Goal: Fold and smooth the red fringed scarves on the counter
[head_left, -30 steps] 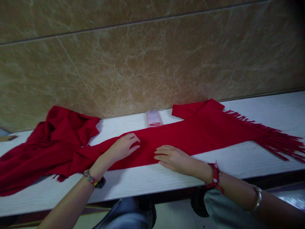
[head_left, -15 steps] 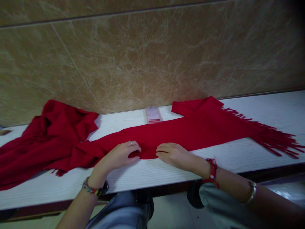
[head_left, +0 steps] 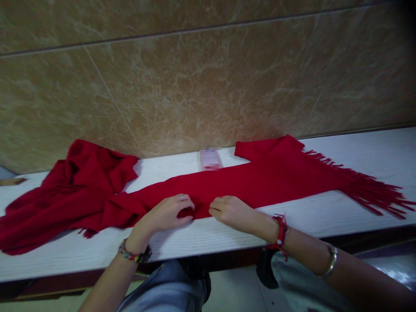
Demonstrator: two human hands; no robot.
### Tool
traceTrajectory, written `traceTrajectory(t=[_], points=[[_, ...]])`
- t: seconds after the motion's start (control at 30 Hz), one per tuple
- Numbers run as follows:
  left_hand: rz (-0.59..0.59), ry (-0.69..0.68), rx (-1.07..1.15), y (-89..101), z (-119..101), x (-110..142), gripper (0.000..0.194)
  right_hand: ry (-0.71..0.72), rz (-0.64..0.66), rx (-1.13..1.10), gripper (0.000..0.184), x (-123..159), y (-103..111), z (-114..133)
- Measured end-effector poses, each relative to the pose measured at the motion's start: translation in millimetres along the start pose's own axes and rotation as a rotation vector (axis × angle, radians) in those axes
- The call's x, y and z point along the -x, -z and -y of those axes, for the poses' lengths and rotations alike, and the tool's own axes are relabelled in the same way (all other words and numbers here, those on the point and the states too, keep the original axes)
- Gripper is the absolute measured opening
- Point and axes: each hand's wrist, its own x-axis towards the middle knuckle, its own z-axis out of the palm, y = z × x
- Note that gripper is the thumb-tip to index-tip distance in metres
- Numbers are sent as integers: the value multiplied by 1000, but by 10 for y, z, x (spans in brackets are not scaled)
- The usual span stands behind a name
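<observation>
A long red scarf (head_left: 227,182) lies stretched along a white shelf, bunched at the left and fringed at the right. My left hand (head_left: 172,212) rests on its near edge, fingers curved, with a gap between thumb and fingertips where red cloth shows. Just to the right, my right hand (head_left: 232,212) has its fingers drawn together at the same edge, pinching the cloth; its thumb is hidden. A short stretch of scarf lies between the two hands. Behind it stands a small pale purple box-like item (head_left: 210,159), its face blurred.
A brown marbled tile wall (head_left: 201,95) rises behind the white shelf (head_left: 195,240). At the far left lies a small brown object (head_left: 13,181). Below the shelf's front edge are my legs (head_left: 169,288) and a pale tiled floor (head_left: 235,286).
My right hand's fingers have closed together more and shifted slightly left, towards my left hand. The view has tilted a little; the scarf keeps nearly the same layout.
</observation>
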Motion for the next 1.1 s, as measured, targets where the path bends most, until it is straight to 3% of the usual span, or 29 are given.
traceTrajectory(t=[0.4,0.73,0.93,1.1], points=[[-20,5,-68,-25,18,-1,20,-255,-140,-294,14,-24,-73,-27],[-123,-37,-39,33,31,43,19,-157,-112,-73,16,9,-60,21],[82,-59,67,83,-19,59,14,-18,-134,-67,14,89,-95,-6],[85,-53,93,85,-43,46,16,6,-139,-58,15,127,-140,-17]])
